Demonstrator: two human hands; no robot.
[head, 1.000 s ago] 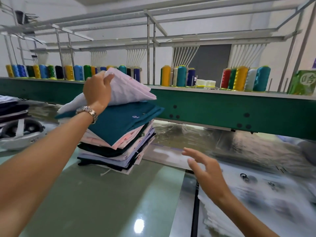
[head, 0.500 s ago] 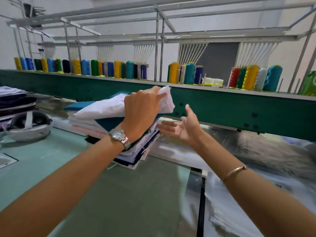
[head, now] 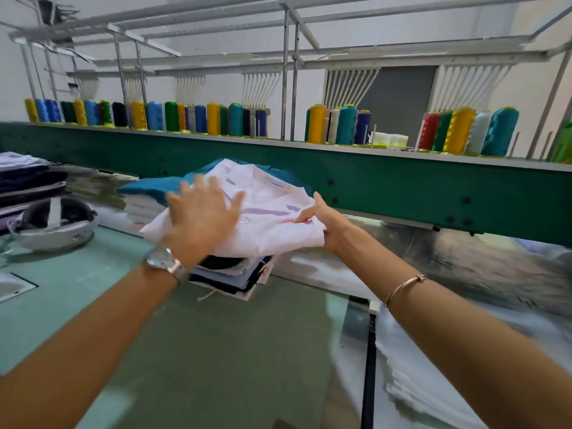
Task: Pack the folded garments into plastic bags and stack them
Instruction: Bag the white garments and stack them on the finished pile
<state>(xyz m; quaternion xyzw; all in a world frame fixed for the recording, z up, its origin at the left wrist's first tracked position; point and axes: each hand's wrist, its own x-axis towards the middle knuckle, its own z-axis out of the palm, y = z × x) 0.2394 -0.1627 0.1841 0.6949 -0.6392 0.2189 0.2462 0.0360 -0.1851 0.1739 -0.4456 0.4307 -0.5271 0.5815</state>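
Observation:
A folded white garment with purple stripes lies on top of a stack of folded garments on the green table. My left hand, blurred, lies flat on the white garment's near left part with fingers spread. My right hand grips the garment's right edge, thumb on top and fingers under it. A teal garment sticks out of the stack to the left, under the white one. Clear plastic bags lie in a pile at the lower right of the table.
A green machine beam runs across behind the stack, with thread cones lined up on it. A white helmet and a pile of dark packed garments sit at the left. Shiny plastic film lies under the beam at right.
My left hand let go of the white garment and now lies flat on it. My right hand moved in and took hold of its right edge. The garment now lies lower on the stack.

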